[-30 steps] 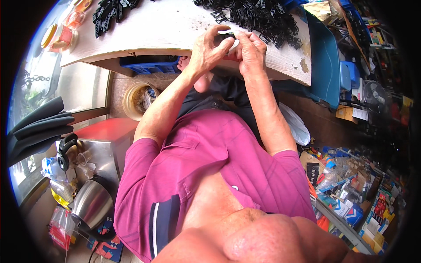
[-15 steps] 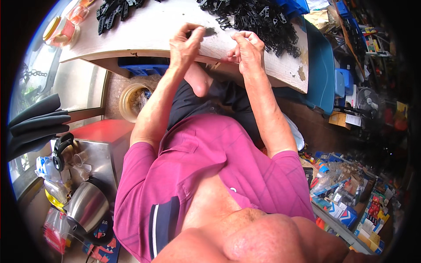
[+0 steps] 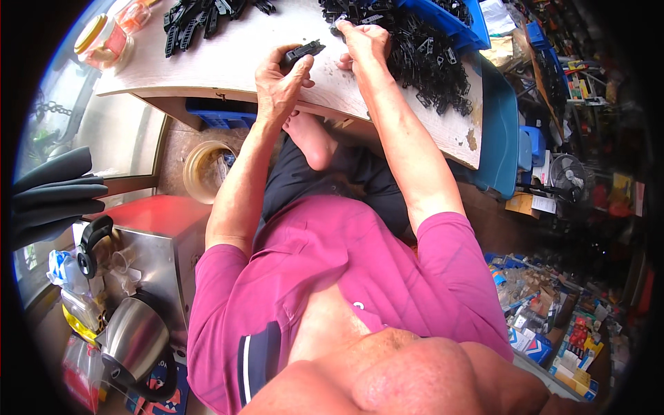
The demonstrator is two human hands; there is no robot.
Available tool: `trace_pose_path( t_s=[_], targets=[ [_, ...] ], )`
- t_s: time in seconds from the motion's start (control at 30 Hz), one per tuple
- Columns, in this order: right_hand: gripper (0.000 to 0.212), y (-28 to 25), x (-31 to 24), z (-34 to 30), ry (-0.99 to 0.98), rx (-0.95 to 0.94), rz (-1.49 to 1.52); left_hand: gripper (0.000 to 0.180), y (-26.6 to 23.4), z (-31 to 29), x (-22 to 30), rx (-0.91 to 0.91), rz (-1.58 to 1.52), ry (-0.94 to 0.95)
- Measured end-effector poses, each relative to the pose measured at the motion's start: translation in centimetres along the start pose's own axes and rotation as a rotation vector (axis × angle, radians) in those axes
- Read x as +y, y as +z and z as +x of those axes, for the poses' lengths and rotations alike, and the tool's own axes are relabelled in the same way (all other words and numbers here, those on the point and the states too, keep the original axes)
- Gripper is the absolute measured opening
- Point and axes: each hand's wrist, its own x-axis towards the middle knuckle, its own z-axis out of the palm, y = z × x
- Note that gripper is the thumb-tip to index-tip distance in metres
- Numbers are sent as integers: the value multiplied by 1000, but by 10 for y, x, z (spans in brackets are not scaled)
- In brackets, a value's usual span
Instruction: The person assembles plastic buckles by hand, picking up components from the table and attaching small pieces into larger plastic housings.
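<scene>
L hand (image 3: 278, 86) is holding a black piece (image 3: 303, 52) btwn thumb & fingers, half closed around it, w/ the far end poking out past the fingertips, prob leaving that end easy to get at. R hand (image 3: 369, 47) is hovering by the L edge of a heap of black pieces (image 3: 432, 72), thumb & index nearly meeting, other fingers folding in; can't tell if it's gripping or touching anything. Heap is lying on the R of the table (image 3: 221, 62), prob b/c that's suiting the R hand's reach. A blue tray (image 3: 477, 28) is standing beside it, holding more black bits. Black strips (image 3: 197, 21) are lying far L, apparently being kept apart from the heap
</scene>
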Motion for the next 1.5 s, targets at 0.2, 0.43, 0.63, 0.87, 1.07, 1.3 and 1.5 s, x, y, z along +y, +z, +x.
trace_pose_path(
  t_s=[0.2,0.43,0.63,0.87,1.07,1.3,1.5],
  targets=[
    [35,17,-7,8,-23,67,-186,34,1,-1,-1,3,39,5],
    [31,27,-5,16,-32,146,-298,34,2,-1,-2,19,30,8],
    [24,24,6,17,-176,152,-178,33,0,0,-1,17,-20,-2],
    [18,12,13,20,-136,16,-102,33,-2,3,1,11,-105,-14],
    [15,-6,12,-4,-81,-314,-74,31,-4,8,2,79,-190,-83],
    [20,-11,22,-21,-81,-361,-226,31,-3,13,-3,72,-198,-104],
    [29,-15,30,-27,-92,-292,-286,30,-4,14,-7,65,-222,-85]
  ],
)
